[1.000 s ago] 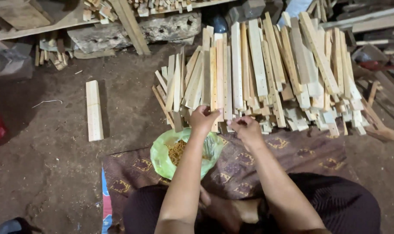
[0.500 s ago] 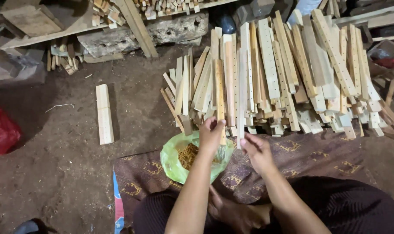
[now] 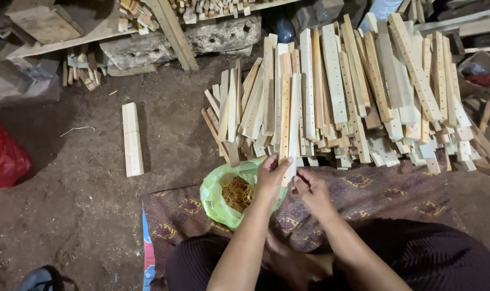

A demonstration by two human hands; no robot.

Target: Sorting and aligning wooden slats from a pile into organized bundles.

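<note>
A big heap of pale wooden slats (image 3: 358, 97) with drilled holes lies on the dirt floor ahead of me. My left hand (image 3: 272, 175) grips the near end of two slats (image 3: 289, 118) held side by side, lifted off the heap and pointing away. My right hand (image 3: 309, 188) sits just right of it at the same slat ends, fingers curled; what it pinches is too small to tell. Under my left hand sits a green plastic bag (image 3: 215, 194) with yellowish rubber bands (image 3: 237, 193) inside.
A patterned brown cloth (image 3: 374, 199) covers the floor before my dark-clothed legs. A single short plank (image 3: 132, 139) lies apart at left. A red bag (image 3: 5, 159) is at far left. Boards, wood scraps and a concrete block (image 3: 180, 37) line the back.
Both hands have drawn two slats out of the heap toward me and brought their near ends together above the bag. The view has shifted slightly.
</note>
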